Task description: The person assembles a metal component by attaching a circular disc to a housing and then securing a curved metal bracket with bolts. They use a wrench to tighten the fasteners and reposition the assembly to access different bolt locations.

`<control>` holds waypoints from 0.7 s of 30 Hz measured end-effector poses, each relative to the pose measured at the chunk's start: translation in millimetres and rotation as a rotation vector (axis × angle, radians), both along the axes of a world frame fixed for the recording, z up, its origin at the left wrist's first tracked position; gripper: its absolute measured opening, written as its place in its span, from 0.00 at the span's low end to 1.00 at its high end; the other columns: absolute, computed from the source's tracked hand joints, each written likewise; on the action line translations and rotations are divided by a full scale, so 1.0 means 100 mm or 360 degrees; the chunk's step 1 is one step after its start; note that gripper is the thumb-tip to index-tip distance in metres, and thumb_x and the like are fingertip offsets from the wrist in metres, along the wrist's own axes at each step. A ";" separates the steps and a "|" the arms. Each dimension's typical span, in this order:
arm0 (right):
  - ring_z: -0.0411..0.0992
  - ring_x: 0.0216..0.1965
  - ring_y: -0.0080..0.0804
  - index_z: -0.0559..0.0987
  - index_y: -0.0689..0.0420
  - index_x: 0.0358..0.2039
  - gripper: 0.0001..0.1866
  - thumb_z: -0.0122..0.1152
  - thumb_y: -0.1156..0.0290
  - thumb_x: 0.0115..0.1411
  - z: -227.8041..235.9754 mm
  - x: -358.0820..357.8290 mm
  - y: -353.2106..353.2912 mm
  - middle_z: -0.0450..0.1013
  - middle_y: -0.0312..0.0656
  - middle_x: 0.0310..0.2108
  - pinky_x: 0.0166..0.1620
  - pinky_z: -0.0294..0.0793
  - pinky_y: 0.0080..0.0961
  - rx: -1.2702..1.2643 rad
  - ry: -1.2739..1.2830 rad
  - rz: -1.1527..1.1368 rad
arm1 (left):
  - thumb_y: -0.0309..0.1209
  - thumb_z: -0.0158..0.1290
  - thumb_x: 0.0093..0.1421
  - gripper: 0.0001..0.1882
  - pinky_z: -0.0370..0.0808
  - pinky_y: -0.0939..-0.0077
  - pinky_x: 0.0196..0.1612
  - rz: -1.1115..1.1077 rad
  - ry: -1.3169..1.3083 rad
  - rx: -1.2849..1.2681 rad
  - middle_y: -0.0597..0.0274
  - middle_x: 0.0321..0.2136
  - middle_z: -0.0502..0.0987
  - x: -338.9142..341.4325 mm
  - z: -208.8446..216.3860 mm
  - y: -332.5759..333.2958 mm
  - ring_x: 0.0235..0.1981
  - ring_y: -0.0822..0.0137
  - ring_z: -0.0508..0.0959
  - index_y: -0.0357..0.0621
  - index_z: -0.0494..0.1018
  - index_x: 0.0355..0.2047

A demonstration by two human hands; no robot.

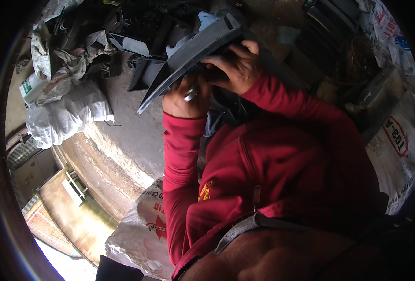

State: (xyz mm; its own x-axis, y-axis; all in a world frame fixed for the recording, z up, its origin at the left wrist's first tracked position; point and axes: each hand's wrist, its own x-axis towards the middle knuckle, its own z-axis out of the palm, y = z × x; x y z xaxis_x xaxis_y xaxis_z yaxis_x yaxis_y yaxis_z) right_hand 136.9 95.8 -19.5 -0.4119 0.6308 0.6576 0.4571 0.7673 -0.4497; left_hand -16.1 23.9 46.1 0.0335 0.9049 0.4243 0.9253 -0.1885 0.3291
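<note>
A long dark grey plastic panel (193, 49) is held up at a slant in front of me, its upper end to the right. My left hand (187, 97), with a silver ring on one finger, is closed at the panel's near side; its fingertips are lost in shadow. Close beside it, my right hand (238, 68) has its fingers bent in under the panel's upper end. Whatever lies between those right fingers is too dark to make out. Both forearms are in red sleeves.
Black plastic parts (146, 75) lie heaped beyond the panel. A white woven bundle (69, 110) rests at left, by a white container (32, 89). Printed sacks stand at lower left (139, 234) and right (402, 150). Grey concrete floor (132, 136) shows left of me.
</note>
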 end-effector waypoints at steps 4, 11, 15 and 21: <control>0.71 0.40 0.19 0.76 0.38 0.44 0.29 0.75 0.54 0.39 -0.03 0.02 0.02 0.77 0.12 0.32 0.51 0.53 0.34 0.0046 -0.0073 0.0051 | 0.34 0.48 0.67 0.16 0.77 0.76 0.27 0.0350 -0.2588 -0.0416 0.52 0.32 0.82 -0.22 -0.25 -0.34 0.30 0.60 0.83 0.32 0.76 0.42; 0.71 0.38 0.17 0.76 0.40 0.44 0.27 0.73 0.53 0.41 0.01 0.03 0.03 0.77 0.13 0.31 0.50 0.53 0.34 -0.0003 0.0014 0.0054 | 0.28 0.54 0.61 0.09 0.77 0.72 0.26 0.0205 -0.0767 -0.0135 0.53 0.30 0.82 0.00 -0.11 -0.29 0.26 0.61 0.83 0.38 0.77 0.40; 0.72 0.40 0.19 0.77 0.39 0.44 0.24 0.71 0.58 0.44 0.00 -0.01 0.01 0.77 0.14 0.32 0.50 0.53 0.35 0.0019 0.0008 0.0043 | 0.32 0.54 0.59 0.08 0.76 0.66 0.23 0.0194 0.0150 -0.0048 0.53 0.28 0.81 0.21 0.12 -0.13 0.23 0.52 0.81 0.46 0.78 0.38; 0.72 0.42 0.20 0.77 0.39 0.44 0.24 0.72 0.61 0.43 -0.03 0.01 0.02 0.77 0.15 0.33 0.50 0.53 0.36 0.0008 0.0036 0.0004 | 0.36 0.52 0.61 0.10 0.76 0.68 0.25 0.0184 0.0339 -0.0339 0.54 0.29 0.81 0.18 0.12 0.02 0.25 0.55 0.82 0.46 0.77 0.38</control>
State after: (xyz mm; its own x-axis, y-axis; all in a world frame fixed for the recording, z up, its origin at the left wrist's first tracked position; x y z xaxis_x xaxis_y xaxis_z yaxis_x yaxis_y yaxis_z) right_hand 138.1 97.6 -22.9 -0.3983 0.6265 0.6700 0.4450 0.7707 -0.4561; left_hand 2.0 26.0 58.1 -0.0070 0.9756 0.2196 0.9889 -0.0258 0.1462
